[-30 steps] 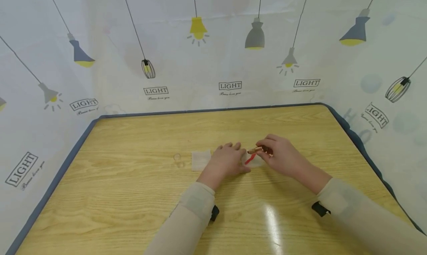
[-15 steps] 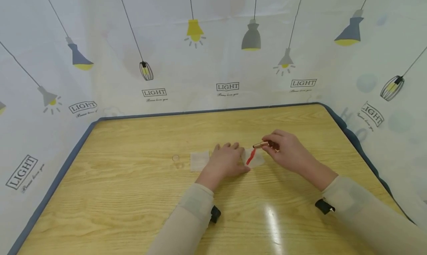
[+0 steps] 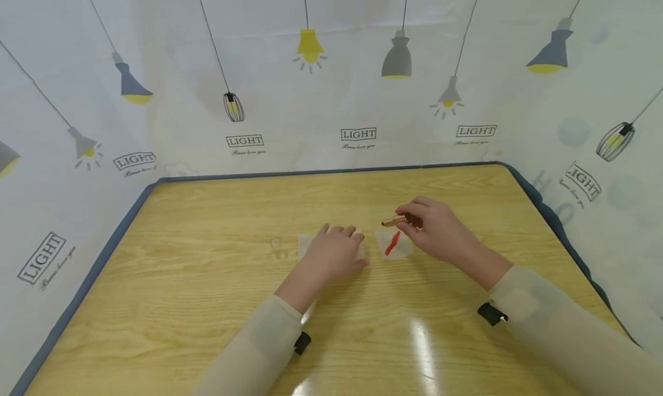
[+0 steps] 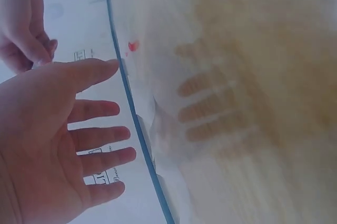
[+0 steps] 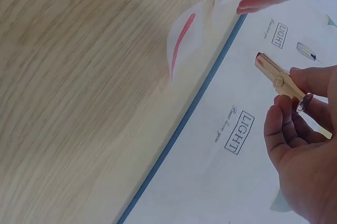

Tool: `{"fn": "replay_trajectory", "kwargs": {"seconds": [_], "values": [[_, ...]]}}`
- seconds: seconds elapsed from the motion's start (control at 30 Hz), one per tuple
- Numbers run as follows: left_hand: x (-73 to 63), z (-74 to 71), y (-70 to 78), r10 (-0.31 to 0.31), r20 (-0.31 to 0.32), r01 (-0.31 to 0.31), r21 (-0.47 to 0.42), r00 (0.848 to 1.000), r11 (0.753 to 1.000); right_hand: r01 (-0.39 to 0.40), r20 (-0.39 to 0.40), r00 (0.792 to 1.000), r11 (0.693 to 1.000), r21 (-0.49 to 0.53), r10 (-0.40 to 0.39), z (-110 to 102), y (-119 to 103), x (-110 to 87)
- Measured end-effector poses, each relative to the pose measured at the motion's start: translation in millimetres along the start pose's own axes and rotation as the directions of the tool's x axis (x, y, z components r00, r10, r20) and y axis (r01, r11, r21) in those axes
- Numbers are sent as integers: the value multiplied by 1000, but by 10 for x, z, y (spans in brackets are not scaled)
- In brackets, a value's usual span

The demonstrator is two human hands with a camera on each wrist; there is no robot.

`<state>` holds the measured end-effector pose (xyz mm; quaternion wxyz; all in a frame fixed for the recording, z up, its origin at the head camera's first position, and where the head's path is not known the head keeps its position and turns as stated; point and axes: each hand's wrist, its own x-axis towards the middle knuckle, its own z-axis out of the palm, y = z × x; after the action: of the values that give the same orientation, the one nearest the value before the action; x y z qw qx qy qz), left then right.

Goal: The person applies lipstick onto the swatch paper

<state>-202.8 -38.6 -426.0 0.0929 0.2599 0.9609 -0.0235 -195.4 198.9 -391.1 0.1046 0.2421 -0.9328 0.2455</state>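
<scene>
My right hand pinches a gold lipstick between thumb and fingers, its dark red end pointing left. It is held above a small whitish square sheet, which bears a thick slanting red streak. To the left, my left hand hovers over or lies on another pale sheet, partly hiding it; the head view does not settle which. In the left wrist view the left hand has its fingers straight and spread, with nothing in them.
A faint ring-shaped outline shows on the wooden table left of the sheets; what it is cannot be made out. Behind the table's blue edge rises a white backdrop printed with lamps.
My left hand has moved left, off the streaked sheet's edge. My right hand has lifted the lipstick away from the streak, which now shows whole.
</scene>
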Motion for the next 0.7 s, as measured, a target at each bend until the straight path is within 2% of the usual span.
{"fn": "replay_trajectory", "kwargs": {"seconds": [0.17,0.3,0.47,0.7], "values": [[-297,42,5,-22,-44,22,-8,999,1000,38,19,999,999,25,-38,74,-79,74],[-458,90,-14,-32,-70,30,-32,997,999,43,46,998,998,36,-45,144,-130,87],[-572,181,-58,-41,-60,37,-55,997,998,40,72,997,998,51,-43,237,-196,80],[-646,287,-85,-33,-38,30,-77,999,997,81,91,992,996,31,-84,395,-294,87]]}}
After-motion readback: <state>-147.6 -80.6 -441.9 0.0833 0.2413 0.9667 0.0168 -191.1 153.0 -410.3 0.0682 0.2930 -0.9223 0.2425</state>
